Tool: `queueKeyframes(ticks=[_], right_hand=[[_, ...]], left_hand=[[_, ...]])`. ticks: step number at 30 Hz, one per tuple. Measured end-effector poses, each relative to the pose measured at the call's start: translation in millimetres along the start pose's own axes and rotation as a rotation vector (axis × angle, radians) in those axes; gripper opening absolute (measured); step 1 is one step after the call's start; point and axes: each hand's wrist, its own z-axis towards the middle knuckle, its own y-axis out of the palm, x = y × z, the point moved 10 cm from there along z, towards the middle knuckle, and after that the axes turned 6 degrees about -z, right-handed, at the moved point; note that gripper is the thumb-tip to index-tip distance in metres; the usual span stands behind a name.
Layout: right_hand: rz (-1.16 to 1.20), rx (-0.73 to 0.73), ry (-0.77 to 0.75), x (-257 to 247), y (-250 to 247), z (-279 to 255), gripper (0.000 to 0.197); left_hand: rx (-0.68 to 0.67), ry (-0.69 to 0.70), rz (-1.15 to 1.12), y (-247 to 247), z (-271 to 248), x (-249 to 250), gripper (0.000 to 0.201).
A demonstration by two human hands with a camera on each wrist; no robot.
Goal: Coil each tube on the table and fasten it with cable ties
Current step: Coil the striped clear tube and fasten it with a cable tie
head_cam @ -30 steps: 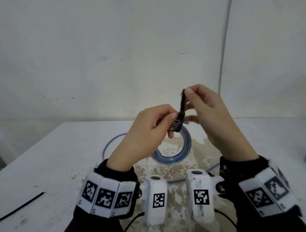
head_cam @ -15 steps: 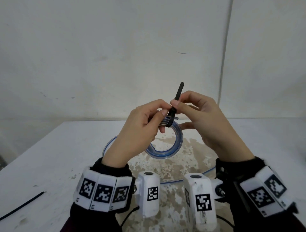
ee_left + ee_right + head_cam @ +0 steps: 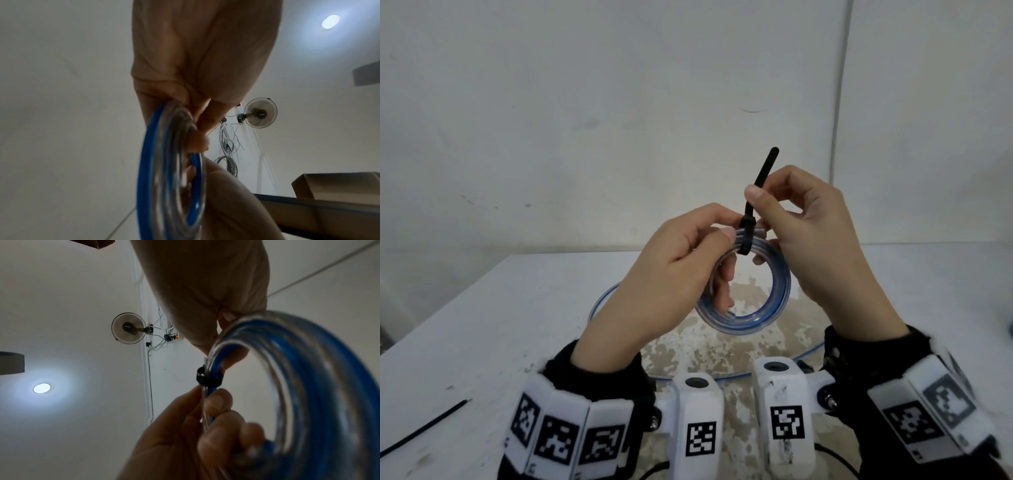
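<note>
A coil of clear and blue tube [image 3: 751, 317] hangs in the air above the table between both hands. My left hand [image 3: 724, 233] grips its top left part, thumb and fingers curled round the strands. A black cable tie [image 3: 745, 236] is looped round the top of the coil, its tail pointing up. My right hand [image 3: 756, 195] pinches that tail just above the tie's head. The right wrist view shows the tie [image 3: 207, 378] tight around the strands of the coil [image 3: 308, 386]. In the left wrist view the coil [image 3: 170, 170] is seen edge-on below my fingers.
A loose length of the same tube [image 3: 602, 301] trails over the white table [image 3: 482, 325] behind and under my wrists. A spare black cable tie [image 3: 424, 428] lies at the table's left front. A wall stands close behind the table.
My right hand shifted its pinch down the tie's tail, so more of the tail now sticks out above its fingers. The coil rose slightly.
</note>
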Motion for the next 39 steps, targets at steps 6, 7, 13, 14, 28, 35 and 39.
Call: queueKeyframes(ticks=[6,7,13,14,28,35,39], right_hand=[[-0.05,0.028,-0.02,-2.8,-4.7,0.0,0.017],[-0.052,0.029,-0.018,-2.3,-4.2,0.2,0.016],[-0.068,-0.053,0.032,4.9,4.5,-1.0,0.015],[-0.08,-0.06,0.03,5.1,5.2,-1.4,0.016],[-0.002,-0.488,0.24,27.2,37.7,-14.6,0.029],[0.052,-0.685,0.238,29.3,45.9,-25.4,0.039],[0.059,-0.667,0.213,27.7,48.2,-23.9,0.039]], left_hand=[[-0.045,-0.092,-0.326,5.3,2.2,-16.2,0.023],[-0.034,-0.106,-0.352,4.8,3.7,-19.8,0.024],[-0.001,-0.118,-0.286,1.9,6.8,-26.7,0.031],[0.002,-0.108,-0.246,2.6,6.6,-25.3,0.031],[0.272,0.023,-0.121,-27.0,7.5,-20.9,0.028],[0.416,0.027,-0.236,-57.8,4.8,-26.7,0.029],[0.367,0.005,-0.324,-57.5,5.8,-27.0,0.028]])
